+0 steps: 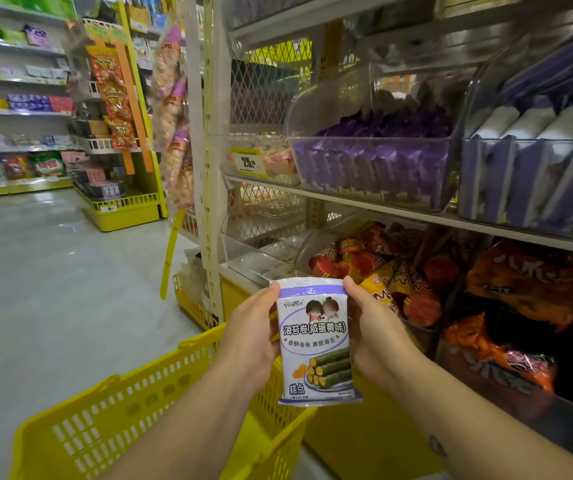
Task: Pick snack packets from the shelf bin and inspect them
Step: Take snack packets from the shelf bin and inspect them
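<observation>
A white and purple snack packet [316, 341] with a seaweed-roll picture stands upright in front of me, its printed face toward the camera. My left hand [250, 337] grips its left edge and my right hand [373, 336] grips its right edge, thumbs near the top corners. On the shelf above right, a clear plastic bin [371, 168] holds several purple packets. Beside it, another clear bin [534, 174] holds white and purple packets like the one I hold.
A yellow shopping basket [146, 410] hangs under my left forearm. Lower bins hold red and orange snack bags [520, 282]. A yellow price tag [248, 162] is clipped to the shelf. The aisle floor opens to the left, with more shelving [18, 109] beyond.
</observation>
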Available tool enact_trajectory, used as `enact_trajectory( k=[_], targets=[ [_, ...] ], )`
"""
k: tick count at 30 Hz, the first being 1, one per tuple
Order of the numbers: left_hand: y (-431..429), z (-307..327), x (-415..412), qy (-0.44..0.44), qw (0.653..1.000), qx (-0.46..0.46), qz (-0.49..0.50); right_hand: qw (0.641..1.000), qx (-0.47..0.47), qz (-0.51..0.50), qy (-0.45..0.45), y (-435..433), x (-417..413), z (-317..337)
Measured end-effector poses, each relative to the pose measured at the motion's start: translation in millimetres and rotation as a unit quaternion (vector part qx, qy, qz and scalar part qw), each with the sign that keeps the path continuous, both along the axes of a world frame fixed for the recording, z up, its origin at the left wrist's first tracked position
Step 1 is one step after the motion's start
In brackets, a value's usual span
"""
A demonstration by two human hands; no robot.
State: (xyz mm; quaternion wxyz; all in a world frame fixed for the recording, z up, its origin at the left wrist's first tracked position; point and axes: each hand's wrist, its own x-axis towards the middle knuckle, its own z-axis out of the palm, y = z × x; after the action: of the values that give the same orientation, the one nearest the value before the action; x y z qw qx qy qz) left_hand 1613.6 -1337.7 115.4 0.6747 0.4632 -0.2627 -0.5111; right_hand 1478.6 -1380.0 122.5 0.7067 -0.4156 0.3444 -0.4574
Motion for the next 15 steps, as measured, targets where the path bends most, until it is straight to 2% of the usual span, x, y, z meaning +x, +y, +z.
enact_trajectory(
  k=[5, 7, 9, 12, 15],
  targets=[
    [6, 5, 5, -0.003, 1.0, -0.001, 0.012, 0.995, -0.035, 0.082, 0.051, 0, -5, 3],
    [7, 11, 10, 0.013, 1.0, -0.015, 0.011, 0.974, -0.078, 0.166, 0.136, 3, -11, 5],
    [8, 17, 16, 0.023, 0.999, -0.028, 0.006, 0.953, -0.087, 0.233, 0.17, 4, -18, 4],
    [10, 21, 22, 0.019, 0.999, -0.022, -0.041, 0.955, -0.062, 0.246, 0.151, 5, -22, 4],
    [16, 21, 30, -0.035, 0.987, 0.007, -0.157, 0.972, -0.038, 0.202, 0.113, 4, -21, 7]
  ],
)
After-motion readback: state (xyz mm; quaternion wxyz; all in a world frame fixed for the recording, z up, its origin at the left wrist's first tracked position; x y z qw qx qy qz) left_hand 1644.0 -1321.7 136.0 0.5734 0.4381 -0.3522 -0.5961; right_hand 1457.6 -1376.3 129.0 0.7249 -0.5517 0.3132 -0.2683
